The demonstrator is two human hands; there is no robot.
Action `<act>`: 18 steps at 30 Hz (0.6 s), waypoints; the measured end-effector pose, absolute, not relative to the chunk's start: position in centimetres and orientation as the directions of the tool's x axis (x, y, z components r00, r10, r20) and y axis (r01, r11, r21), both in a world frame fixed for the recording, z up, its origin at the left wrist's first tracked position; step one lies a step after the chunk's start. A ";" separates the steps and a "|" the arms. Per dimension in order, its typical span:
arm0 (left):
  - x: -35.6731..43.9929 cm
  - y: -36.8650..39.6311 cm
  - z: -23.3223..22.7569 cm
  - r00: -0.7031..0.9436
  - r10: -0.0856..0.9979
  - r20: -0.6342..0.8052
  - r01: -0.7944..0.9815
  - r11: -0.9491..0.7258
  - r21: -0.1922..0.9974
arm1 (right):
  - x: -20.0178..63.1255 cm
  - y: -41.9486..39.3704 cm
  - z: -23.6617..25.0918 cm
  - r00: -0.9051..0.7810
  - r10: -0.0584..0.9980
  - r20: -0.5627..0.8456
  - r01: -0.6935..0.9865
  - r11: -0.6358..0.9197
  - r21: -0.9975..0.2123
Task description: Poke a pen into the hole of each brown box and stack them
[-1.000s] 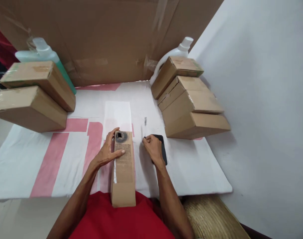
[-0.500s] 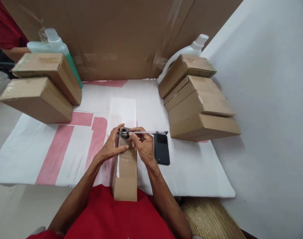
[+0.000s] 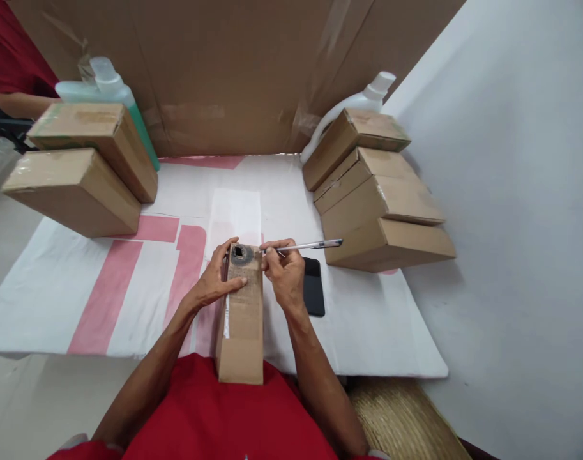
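Right hand [image 3: 285,276] now pinching a pen [image 3: 306,245] picked up since a second ago — tip brought to the far right corner of the box [image 3: 241,313], barrel pointing right, slightly up-frame. Marking looks under way, by guess. Left hand [image 3: 214,284] wrapped around the box's far end, gripping its left side. Box at lower centre — long axis running from the chest away toward the top of frame. Phone [image 3: 314,291] just right of the hand.

phone [image 3: 314,287] just right of hands | stacked boxes [image 3: 382,191] far right | two boxes [image 3: 80,166], green bottle [image 3: 104,89] far left
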State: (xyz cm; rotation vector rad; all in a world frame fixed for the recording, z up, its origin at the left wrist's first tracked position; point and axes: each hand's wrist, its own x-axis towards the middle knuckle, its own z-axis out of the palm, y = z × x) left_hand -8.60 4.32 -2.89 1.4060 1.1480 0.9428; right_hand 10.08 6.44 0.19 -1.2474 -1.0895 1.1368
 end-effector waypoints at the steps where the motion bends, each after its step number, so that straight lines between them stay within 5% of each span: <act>1: -8.6 4.3 -2.9 0.231 0.972 -0.039 0.153 0.003 0.988 | 10.6 6.9 0.2 0.171 0.985 -0.005 -0.020 -0.001 -1.000; 5: -8.7 4.4 -2.6 0.240 0.970 -0.049 0.155 0.012 0.988 | 13.3 8.6 -0.8 0.305 0.947 0.100 0.290 0.007 -0.957; 9: -8.7 4.5 -2.6 0.239 0.970 -0.040 0.161 0.001 0.987 | 14.6 7.8 -3.5 0.120 0.991 -0.061 0.744 -0.131 -0.655; 18: -8.9 4.6 -2.7 0.233 0.971 -0.059 0.157 0.023 0.987 | 14.6 4.3 -4.2 0.155 0.978 -0.137 0.862 -0.202 -0.464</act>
